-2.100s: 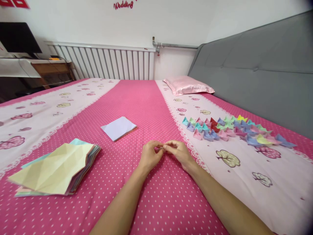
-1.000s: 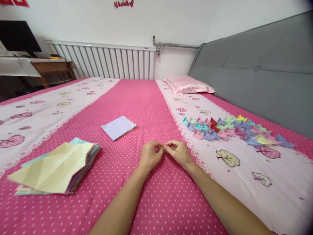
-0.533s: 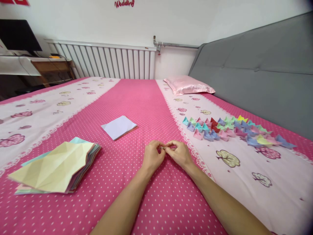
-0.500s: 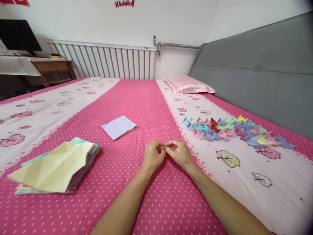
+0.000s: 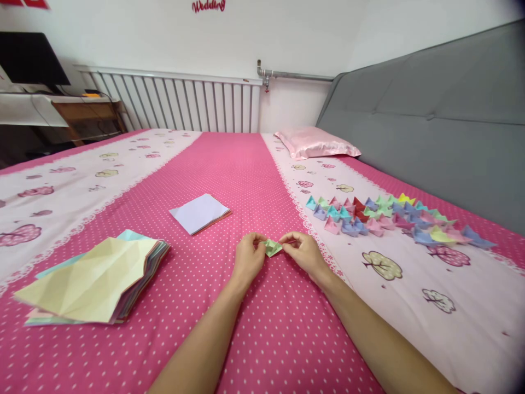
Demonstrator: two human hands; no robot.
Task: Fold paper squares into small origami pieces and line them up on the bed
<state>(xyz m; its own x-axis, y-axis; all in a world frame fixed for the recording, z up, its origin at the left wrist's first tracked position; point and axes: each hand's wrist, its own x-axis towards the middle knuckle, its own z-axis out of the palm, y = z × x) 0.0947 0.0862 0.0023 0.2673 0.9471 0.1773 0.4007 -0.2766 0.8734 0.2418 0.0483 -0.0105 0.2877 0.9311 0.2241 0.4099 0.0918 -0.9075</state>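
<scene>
Between my two hands is a small light-green folded paper boat [image 5: 272,248], just above or on the pink dotted bedspread. My left hand [image 5: 251,254] pinches its left end between thumb and fingers. At its right end, the thumb and fingertips of my right hand [image 5: 302,251] close on the other corner. Off to the right stand several rows of small folded paper boats [image 5: 385,216] in blue, pink, green, red and yellow.
A stack of square paper in pale lilac [image 5: 200,213] lies ahead to the left. Nearer on the left is a thick pile of creased coloured sheets [image 5: 94,279]. A pink pillow [image 5: 315,142] rests by the grey headboard [image 5: 443,104].
My hands have moved apart a little, my left one shifting left. The green folded paper, hidden behind my fingers before, now shows opened out between them.
</scene>
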